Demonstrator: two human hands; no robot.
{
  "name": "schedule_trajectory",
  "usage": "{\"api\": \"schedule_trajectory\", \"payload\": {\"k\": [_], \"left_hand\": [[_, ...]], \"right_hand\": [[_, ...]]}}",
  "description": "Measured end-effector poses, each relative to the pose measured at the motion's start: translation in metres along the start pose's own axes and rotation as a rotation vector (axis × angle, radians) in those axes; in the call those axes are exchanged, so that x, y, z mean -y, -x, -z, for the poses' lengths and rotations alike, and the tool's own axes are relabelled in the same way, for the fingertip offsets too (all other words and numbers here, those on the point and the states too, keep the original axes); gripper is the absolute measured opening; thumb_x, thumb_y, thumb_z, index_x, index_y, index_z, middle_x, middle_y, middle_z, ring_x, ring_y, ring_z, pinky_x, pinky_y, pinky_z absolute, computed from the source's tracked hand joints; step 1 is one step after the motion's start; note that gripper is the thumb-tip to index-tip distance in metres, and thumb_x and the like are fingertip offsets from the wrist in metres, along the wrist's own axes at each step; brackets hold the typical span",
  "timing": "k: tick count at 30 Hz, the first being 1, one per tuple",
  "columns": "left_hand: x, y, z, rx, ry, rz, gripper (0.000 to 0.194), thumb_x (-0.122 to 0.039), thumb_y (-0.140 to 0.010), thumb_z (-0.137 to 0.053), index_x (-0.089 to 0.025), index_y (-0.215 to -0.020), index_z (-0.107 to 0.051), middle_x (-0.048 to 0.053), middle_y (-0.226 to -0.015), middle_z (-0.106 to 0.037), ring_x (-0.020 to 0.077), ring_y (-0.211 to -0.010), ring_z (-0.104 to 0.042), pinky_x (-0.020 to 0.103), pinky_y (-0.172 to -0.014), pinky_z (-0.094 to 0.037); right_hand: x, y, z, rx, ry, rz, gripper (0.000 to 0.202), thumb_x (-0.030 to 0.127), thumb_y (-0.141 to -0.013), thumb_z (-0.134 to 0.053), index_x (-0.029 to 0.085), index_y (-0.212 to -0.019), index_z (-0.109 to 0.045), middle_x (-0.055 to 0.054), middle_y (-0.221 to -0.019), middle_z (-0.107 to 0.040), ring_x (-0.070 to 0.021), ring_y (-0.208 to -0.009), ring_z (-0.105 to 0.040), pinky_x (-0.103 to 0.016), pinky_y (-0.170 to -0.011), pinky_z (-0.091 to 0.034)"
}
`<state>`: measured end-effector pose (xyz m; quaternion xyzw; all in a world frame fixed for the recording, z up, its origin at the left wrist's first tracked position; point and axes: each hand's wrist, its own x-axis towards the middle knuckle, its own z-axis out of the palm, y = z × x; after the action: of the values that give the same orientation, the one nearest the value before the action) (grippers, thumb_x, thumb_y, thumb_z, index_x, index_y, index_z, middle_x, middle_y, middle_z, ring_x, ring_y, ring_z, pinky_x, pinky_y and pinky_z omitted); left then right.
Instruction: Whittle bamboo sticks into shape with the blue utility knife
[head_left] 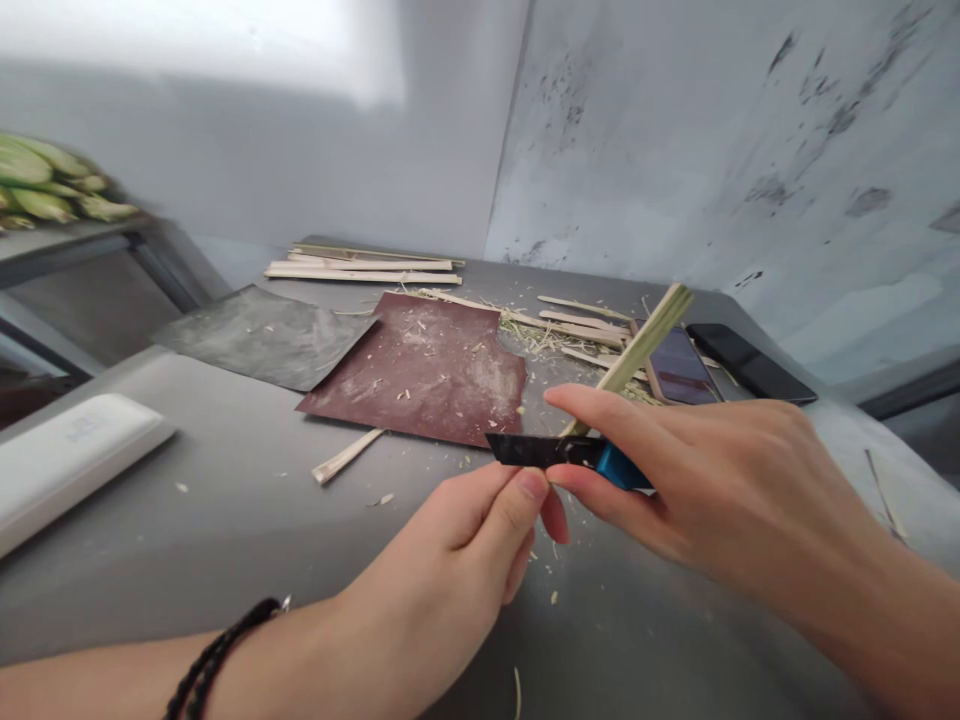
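My right hand [712, 470] is closed round a blue-handled utility knife [551, 449], its dark blade pointing left. Behind the blade a split bamboo strip [637, 350] slants up to the right, away from me. My left hand [480, 540] pinches at the near end of this strip, just below the blade; the fingers hide that end. Blade and strip appear to touch, though the exact contact is covered. Beyond my hands lies a sheet of brown sandpaper [427, 370], dusted with shavings, partly over a grey sheet [266, 335].
Bamboo strips [367, 268] lie at the back, with shavings [540, 330] and shorter pieces nearer. Two phones [679, 365] [750, 360] rest at the right. A white power bank-like block [82, 460] is at the left. One short strip [345, 457] pokes from under the sandpaper. Walls stand behind.
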<state>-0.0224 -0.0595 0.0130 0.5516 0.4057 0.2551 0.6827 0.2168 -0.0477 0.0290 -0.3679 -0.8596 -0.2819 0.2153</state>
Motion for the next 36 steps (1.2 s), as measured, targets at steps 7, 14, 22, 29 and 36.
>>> {"api": "schedule_trajectory", "payload": {"k": [7, 14, 22, 29, 36], "left_hand": [[0.012, 0.003, 0.006, 0.0, -0.019, -0.024, 0.051, -0.072, -0.12, -0.059, -0.028, -0.094, -0.057, -0.007, -0.078, -0.048, 0.0158, -0.071, -0.041, 0.031, -0.067, -0.04], [-0.009, -0.007, 0.0, -0.004, 0.053, 0.014, 0.054, -0.082, -0.107, -0.076, -0.028, -0.107, -0.068, -0.004, -0.083, -0.056, 0.0204, -0.081, -0.053, 0.033, -0.072, -0.049], [-0.008, -0.009, 0.002, -0.025, 0.047, 0.003, 0.052, -0.079, -0.111, -0.073, -0.028, -0.102, -0.067, -0.006, -0.076, -0.049, 0.0185, -0.073, -0.048, 0.031, -0.064, -0.042], [0.007, 0.003, 0.005, -0.027, 0.038, -0.051, 0.051, -0.059, -0.124, -0.06, -0.027, -0.085, -0.052, -0.009, -0.071, -0.042, 0.013, -0.064, -0.034, 0.029, -0.06, -0.034], [0.011, 0.002, 0.005, 0.008, 0.074, -0.046, 0.052, -0.062, -0.124, -0.059, -0.028, -0.086, -0.051, -0.011, -0.072, -0.04, 0.0112, -0.059, -0.026, 0.03, -0.048, -0.021]], "right_hand": [[-0.005, 0.003, -0.002, 0.064, -0.161, -0.006, 0.057, 0.055, -0.134, -0.037, 0.014, -0.168, -0.057, 0.014, -0.062, -0.057, -0.0128, -0.043, -0.055, -0.03, -0.048, -0.035], [-0.005, 0.003, -0.003, 0.117, -0.245, 0.004, 0.06, 0.052, -0.135, -0.035, 0.012, -0.177, -0.05, 0.015, -0.062, -0.057, -0.0122, -0.041, -0.053, -0.028, -0.049, -0.036], [-0.005, 0.005, -0.004, 0.157, -0.28, -0.027, 0.053, 0.056, -0.133, -0.04, 0.019, -0.168, -0.056, 0.013, -0.062, -0.063, -0.0134, -0.043, -0.059, -0.026, -0.048, -0.034], [0.0, 0.002, -0.001, 0.079, -0.145, 0.001, 0.041, 0.053, -0.134, -0.038, 0.022, -0.148, -0.061, 0.01, -0.065, -0.069, -0.0149, -0.046, -0.065, -0.03, -0.046, -0.03], [0.002, 0.001, 0.001, 0.047, -0.042, 0.027, 0.04, 0.053, -0.134, -0.037, 0.022, -0.146, -0.06, 0.009, -0.07, -0.074, -0.0152, -0.046, -0.066, -0.034, -0.046, -0.03]]}}
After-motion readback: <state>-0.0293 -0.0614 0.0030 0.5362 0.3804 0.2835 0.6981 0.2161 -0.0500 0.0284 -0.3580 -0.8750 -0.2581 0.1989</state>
